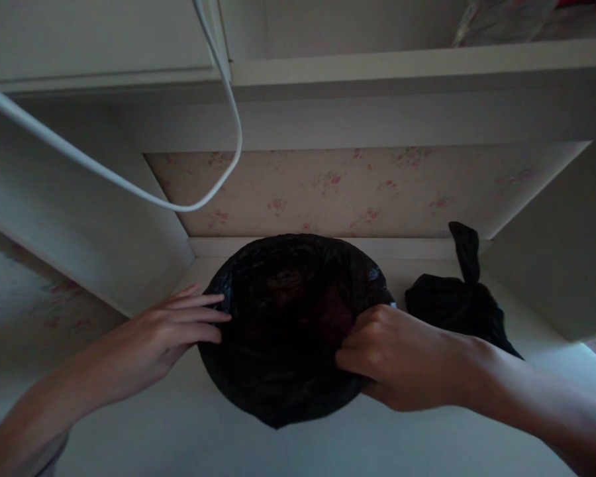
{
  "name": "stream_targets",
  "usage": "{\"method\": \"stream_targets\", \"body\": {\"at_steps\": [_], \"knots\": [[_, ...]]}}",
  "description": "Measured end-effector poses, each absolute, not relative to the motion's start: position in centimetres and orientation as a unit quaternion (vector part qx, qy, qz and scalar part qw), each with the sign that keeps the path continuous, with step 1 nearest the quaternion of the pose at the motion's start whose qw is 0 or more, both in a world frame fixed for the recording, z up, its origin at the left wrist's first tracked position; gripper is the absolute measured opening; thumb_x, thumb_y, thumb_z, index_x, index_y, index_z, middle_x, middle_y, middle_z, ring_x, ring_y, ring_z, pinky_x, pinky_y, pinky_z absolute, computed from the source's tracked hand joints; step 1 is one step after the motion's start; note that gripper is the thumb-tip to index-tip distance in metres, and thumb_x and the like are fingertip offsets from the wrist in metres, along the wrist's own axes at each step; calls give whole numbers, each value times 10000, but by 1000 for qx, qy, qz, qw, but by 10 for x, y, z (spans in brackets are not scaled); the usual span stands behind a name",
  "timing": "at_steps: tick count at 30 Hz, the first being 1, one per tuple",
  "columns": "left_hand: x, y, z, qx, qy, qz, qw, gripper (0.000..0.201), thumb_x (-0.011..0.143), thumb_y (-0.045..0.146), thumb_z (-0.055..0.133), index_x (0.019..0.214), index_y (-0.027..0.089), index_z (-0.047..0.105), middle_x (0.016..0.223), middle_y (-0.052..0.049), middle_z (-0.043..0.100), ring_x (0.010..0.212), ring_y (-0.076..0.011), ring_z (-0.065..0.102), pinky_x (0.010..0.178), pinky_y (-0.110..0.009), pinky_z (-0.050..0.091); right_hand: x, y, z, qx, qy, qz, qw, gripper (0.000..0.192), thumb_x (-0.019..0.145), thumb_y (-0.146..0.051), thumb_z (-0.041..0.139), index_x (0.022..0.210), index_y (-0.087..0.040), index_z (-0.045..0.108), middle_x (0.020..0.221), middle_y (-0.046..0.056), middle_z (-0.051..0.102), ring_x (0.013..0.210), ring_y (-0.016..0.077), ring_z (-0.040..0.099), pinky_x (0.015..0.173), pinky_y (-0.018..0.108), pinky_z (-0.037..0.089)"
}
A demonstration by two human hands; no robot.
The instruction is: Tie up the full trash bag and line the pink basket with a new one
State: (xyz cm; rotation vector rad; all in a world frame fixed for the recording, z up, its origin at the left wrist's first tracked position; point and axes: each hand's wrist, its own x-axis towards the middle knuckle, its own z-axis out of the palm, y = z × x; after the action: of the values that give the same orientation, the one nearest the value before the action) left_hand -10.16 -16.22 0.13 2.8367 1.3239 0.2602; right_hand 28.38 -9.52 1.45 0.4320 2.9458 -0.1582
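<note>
A round opening lined with a black garbage bag faces me in the middle of the view. The bag is folded outward over the rim, and its inside is very dark, with a faint reddish patch. At the left rim, my left hand lays its stretched, slightly parted fingers over the bag's edge; its thumb is hidden. My right hand is closed in a fist on the bag's right edge, knuckles up. Just beyond my right hand lies a tied black garbage bag, its knotted end sticking up.
The white surface beneath is bounded by pale panels on both sides. Flower-patterned wallpaper covers the back. Overhead runs a cream shelf edge. A white cable hangs in a loop at upper left.
</note>
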Motion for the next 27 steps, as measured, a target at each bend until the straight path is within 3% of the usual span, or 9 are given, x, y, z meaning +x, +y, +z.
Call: {"method": "stream_targets", "body": {"at_steps": [3,6,9,11,14,20,23,25,27], "knots": [[-100,-168,3,898,431,84,-42,650,896,-38,479,1266,428,739,1448,77,686,1435,-200,556,1252,-468,391,284,-97,13,142,986,-39,74,124,844,-109,605,816,-166,712,746,64,774,657,191,712,540,338,223],[-65,-191,10,887,428,146,-91,719,870,-45,440,1406,387,648,1458,66,679,1397,-171,586,1176,-339,483,278,-104,12,141,987,-28,77,148,855,-99,584,831,-165,713,733,65,768,620,188,699,518,339,189],[-7,-213,10,868,416,253,-94,460,963,75,490,1303,311,692,1254,41,785,1206,-158,706,1077,-278,535,267,-115,12,141,987,-34,70,139,885,-149,583,867,-159,721,730,74,761,588,196,683,500,338,189],[29,-218,0,857,410,293,-112,259,1031,277,559,1231,214,711,1093,-12,826,963,-174,775,882,-274,604,260,-121,12,138,988,-47,54,147,909,-187,582,892,-153,724,754,88,767,597,198,677,501,333,219],[56,-213,-20,850,431,272,-135,402,1076,469,468,1088,148,710,856,-51,812,687,-197,750,627,-342,572,255,-123,12,134,988,-62,43,156,934,-228,589,889,-150,717,780,94,774,629,201,682,511,326,252],[15,-190,-25,902,362,216,-98,465,1104,330,374,710,216,592,590,7,603,526,-168,562,522,-361,387,269,-110,12,138,986,-63,70,126,903,-248,630,875,-156,712,758,86,768,647,213,704,519,329,249],[-16,-177,-15,926,329,177,-45,406,1058,299,488,670,216,576,621,9,608,624,-174,590,626,-351,434,275,-104,11,126,988,-61,62,87,873,-210,640,853,-162,709,747,75,763,662,208,702,540,328,284],[-34,-171,-9,929,336,154,-3,262,977,153,578,737,227,651,699,23,678,821,-181,664,895,-358,486,278,-101,10,122,989,-58,60,84,870,-168,626,857,-165,709,761,68,768,683,204,705,562,329,317],[-49,-165,-5,925,356,134,23,321,885,-11,563,852,264,725,818,53,749,1022,-168,682,1165,-390,368,280,-97,9,119,990,-50,61,115,877,-123,607,881,-164,714,787,69,777,713,203,711,597,331,358]]}}
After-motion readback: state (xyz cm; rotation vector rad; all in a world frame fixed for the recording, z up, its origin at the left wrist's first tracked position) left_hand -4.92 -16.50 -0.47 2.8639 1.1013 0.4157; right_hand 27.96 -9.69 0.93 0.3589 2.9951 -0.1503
